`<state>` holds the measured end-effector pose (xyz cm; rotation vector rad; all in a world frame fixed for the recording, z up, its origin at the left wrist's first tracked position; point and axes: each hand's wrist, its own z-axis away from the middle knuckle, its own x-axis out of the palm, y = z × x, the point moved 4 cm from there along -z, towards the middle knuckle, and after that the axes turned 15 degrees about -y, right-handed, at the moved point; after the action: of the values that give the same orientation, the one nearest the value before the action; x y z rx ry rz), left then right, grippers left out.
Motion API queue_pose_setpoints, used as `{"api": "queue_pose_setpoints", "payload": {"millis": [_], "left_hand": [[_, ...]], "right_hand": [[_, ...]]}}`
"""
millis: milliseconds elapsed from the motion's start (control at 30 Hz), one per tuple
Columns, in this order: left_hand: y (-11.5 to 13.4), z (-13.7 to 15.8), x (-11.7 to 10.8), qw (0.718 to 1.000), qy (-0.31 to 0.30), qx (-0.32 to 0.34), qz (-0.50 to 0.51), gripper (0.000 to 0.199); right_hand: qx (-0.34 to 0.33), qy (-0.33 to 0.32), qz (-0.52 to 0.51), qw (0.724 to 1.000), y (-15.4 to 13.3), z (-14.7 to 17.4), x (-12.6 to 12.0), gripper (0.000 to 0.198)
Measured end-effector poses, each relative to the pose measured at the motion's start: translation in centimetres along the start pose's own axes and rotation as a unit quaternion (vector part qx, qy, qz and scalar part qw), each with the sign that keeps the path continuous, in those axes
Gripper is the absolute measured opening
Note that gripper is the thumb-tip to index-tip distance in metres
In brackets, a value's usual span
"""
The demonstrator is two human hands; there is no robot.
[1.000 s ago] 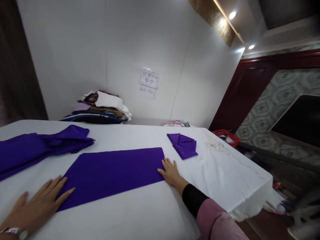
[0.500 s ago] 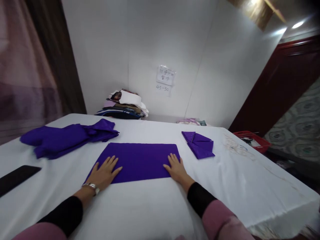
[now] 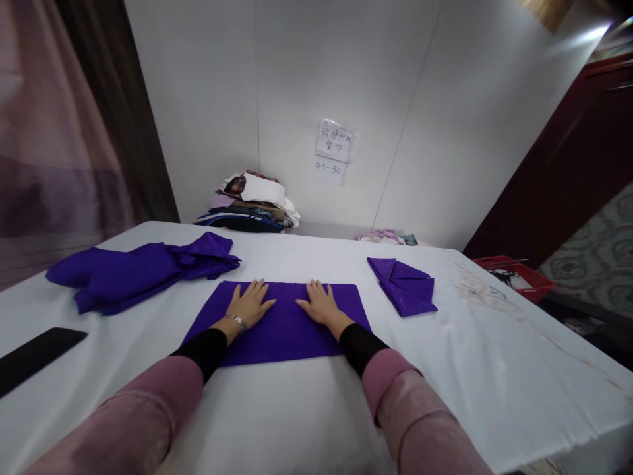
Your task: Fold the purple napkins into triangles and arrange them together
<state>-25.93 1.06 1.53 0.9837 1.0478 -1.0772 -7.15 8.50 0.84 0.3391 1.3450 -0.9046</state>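
Observation:
A purple cloth (image 3: pixel 284 330), folded into a flat rectangle, lies in front of me on the white-covered table (image 3: pixel 297 409). On its upper left part rests my left hand (image 3: pixel 248 303), palm down with the fingers spread. My right hand (image 3: pixel 320 303) lies flat on the upper right part, fingers apart, near the far edge. Neither hand grips anything. To the right sits another purple cloth (image 3: pixel 405 288), folded into a pointed shape. A loose, crumpled heap of purple cloth (image 3: pixel 133 270) is at the left.
A long black flat object (image 3: pixel 39 353) lies at the left table edge. Behind the table stands a pile of folded clothes (image 3: pixel 252 204), with more fabric (image 3: pixel 386 236) to its right. A red basket (image 3: pixel 524 280) stands beyond the right edge. Paper signs (image 3: pixel 333 148) hang on the wall.
Both hands have slid inward and away from me across the purple cloth, toward its far edge. The view has shifted slightly. The other cloths lie as before.

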Motion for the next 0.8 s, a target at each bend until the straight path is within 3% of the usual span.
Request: {"api": "queue_pose_setpoints", "payload": {"millis": [67, 133, 300, 433, 667, 800], "left_hand": [[0.0, -1.3, 0.5, 1.0, -0.013, -0.005, 0.006, 0.067], [-1.6, -2.1, 0.8, 0.999, -0.024, -0.028, 0.014, 0.073], [-8.4, -2.2, 1.0, 0.995, -0.015, -0.095, 0.034, 0.078], [-10.6, -1.9, 1.0, 0.992, -0.002, -0.121, 0.044, 0.079], [-9.8, -1.4, -0.3, 0.987, -0.015, -0.145, 0.064, 0.078], [-5.7, 0.5, -0.4, 0.99, 0.013, -0.124, 0.062, 0.081]], "right_hand": [[-0.015, -0.013, 0.0, 1.0, -0.1, -1.6, 0.2, 0.074], [-0.004, -0.022, 0.0, 1.0, 1.6, -2.1, 0.1, 0.074], [0.128, -0.013, -0.009, 0.992, 9.4, -0.1, -1.0, 0.072], [0.177, -0.018, 0.003, 0.984, 12.4, 1.2, -1.1, 0.072], [0.194, -0.037, -0.005, 0.98, 11.4, 1.7, -1.8, 0.072], [0.113, 0.007, -0.006, 0.994, 5.7, 2.5, -1.1, 0.073]]}}
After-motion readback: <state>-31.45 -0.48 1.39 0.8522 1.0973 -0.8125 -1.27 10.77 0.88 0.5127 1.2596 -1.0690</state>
